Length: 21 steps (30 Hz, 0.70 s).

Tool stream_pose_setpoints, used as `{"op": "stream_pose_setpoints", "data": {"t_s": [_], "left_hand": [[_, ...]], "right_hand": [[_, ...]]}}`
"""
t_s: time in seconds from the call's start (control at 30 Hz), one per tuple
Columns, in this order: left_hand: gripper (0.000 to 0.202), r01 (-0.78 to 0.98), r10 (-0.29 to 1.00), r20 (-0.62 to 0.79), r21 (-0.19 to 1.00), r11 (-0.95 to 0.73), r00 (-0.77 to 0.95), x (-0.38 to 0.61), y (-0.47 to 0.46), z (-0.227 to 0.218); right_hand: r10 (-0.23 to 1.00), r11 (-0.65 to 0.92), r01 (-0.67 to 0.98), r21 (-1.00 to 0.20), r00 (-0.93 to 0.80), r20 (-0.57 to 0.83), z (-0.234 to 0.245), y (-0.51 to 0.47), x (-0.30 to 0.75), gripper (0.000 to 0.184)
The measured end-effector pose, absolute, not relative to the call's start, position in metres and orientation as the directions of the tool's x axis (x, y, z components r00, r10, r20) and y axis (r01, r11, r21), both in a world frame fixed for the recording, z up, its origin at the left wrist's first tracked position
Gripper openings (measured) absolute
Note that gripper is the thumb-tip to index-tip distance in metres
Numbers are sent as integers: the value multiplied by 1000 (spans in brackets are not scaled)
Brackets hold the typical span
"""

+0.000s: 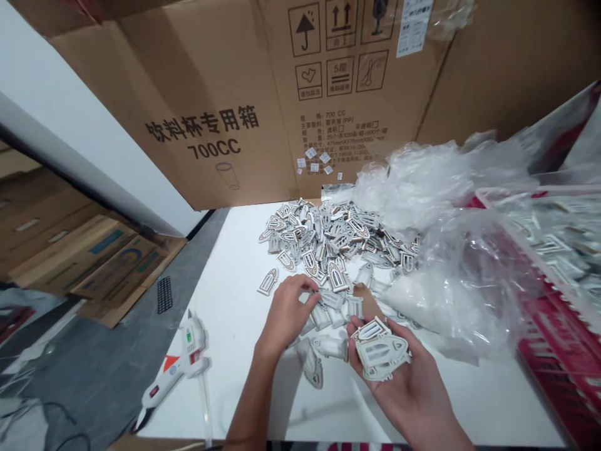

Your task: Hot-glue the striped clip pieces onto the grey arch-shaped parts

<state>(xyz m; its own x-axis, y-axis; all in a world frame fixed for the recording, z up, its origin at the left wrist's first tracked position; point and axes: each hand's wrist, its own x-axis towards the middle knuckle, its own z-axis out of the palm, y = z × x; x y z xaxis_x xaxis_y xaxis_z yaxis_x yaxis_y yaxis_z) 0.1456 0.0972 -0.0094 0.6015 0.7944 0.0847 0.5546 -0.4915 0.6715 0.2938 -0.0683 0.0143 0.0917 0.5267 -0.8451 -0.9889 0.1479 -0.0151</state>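
My right hand (408,388) is turned palm up and grips a small stack of arched window-shaped pieces (381,356), white with thin dark outlines. Above the table, my left hand (292,310) has its thumb and index finger pinched at the near edge of the loose pieces. A greyish window-shaped piece (331,299) lies right at those fingertips; whether it is between them is hidden. Duller grey pieces (310,364) lie between my hands. Beyond them spreads a large heap of similar window-shaped pieces (323,228).
A white glue gun (181,363) lies on the white table (235,319) at the left. Crumpled clear plastic bags (469,282) and a pink crate (549,351) of pieces stand at the right. A big cardboard box (225,75) closes off the back.
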Motion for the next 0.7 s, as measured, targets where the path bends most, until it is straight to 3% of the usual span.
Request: {"op": "stream_pose_setpoints", "data": {"t_s": [0.13, 0.33, 0.53, 0.7], "left_hand": [[39, 538, 762, 66, 669, -513, 645, 145, 98, -10], [29, 582, 806, 92, 645, -495, 584, 141, 98, -2], [25, 484, 871, 64, 811, -330, 487, 132, 57, 35], [27, 469, 825, -16, 829, -305, 565, 139, 28, 43]], "right_hand": [[548, 110, -994, -28, 84, -832, 16, -69, 291, 24], [600, 57, -998, -24, 54, -798, 16, -75, 287, 26], [679, -13, -997, -80, 50, -732, 10, -76, 271, 23], [737, 48, -996, -73, 85, -670, 7, -79, 259, 30]]}}
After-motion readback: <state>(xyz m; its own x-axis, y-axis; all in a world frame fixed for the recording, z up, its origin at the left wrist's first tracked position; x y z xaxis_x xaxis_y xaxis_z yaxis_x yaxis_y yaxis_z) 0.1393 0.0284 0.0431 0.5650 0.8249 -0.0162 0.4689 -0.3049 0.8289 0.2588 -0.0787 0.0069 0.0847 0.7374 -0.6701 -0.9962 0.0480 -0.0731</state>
